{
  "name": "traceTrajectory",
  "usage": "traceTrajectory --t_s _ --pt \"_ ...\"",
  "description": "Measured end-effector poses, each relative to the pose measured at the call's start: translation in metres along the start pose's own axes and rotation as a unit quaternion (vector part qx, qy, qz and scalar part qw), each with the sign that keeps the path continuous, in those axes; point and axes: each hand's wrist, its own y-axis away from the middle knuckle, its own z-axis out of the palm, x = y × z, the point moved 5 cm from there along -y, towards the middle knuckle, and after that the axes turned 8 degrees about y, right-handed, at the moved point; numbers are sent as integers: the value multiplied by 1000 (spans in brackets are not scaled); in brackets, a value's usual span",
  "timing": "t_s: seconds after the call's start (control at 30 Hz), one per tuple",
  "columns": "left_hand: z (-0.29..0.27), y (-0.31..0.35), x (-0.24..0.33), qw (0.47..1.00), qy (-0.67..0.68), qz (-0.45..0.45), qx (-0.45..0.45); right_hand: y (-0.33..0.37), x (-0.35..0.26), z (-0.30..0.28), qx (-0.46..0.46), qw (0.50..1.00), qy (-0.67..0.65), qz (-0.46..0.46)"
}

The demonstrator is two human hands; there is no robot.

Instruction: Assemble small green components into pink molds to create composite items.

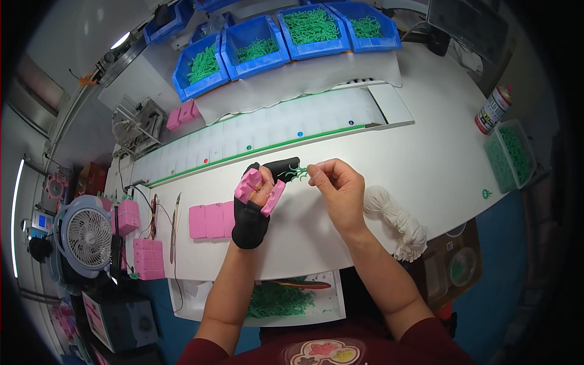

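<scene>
Pieces, pink, two (273,199): parted, within curled fingers of gloved left hand (252,218). Green branched piece (297,172): free of both, pinched in right hand (342,191), over table (304,237), inward of near edge.

My right hand (342,190) pinches a green sprig (298,172), just beside my left hand (260,198), which wears a black glove (250,228) and holds two pink pieces (247,186). A row of pink blocks (214,220) lies on the worktop (304,243), left of that glove. A white bundle (395,218) lies by my right wrist. Beyond, blue bins (263,67) carry green bits (311,25); nearest me, an open drawer (333,309) holds more between my forearms.
</scene>
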Motion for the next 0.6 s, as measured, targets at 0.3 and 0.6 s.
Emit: traceTrajectory --t_s 0.3,0.6 --pt "9 1 4 999 -38 1 20 1 -1 2 -28 999 31 13" --pt "10 2 3 998 -52 -21 14 1 -2 3 -30 998 57 14"
